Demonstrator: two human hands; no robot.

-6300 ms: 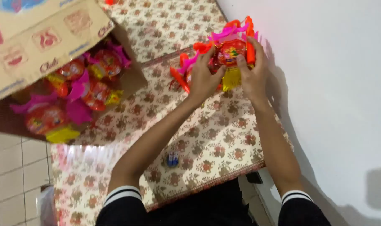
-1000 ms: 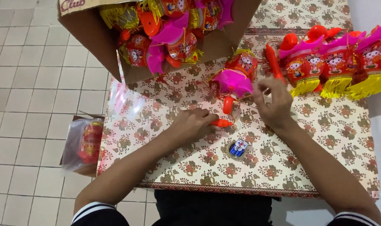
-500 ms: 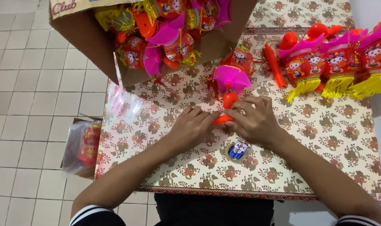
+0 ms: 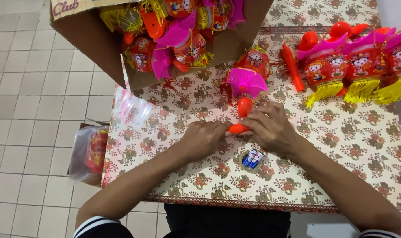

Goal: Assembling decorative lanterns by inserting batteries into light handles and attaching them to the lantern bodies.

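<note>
Both hands meet at table centre: left hand (image 4: 205, 139) and right hand (image 4: 271, 128) pinch the orange plastic lantern handle (image 4: 238, 128), attached to a red paper lantern with pink fan top (image 4: 246, 81) on the floral-patterned tablecloth (image 4: 341, 132). Small roll holding blue batteries (image 4: 252, 159) lies just beside the right hand.

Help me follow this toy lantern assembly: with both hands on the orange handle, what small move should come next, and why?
Probably reach for the batteries just below the right hand. Both it and the left hand pinch the orange handle at its near end, the pink-topped lantern lies attached beyond, and the batteries lie unused.
</note>
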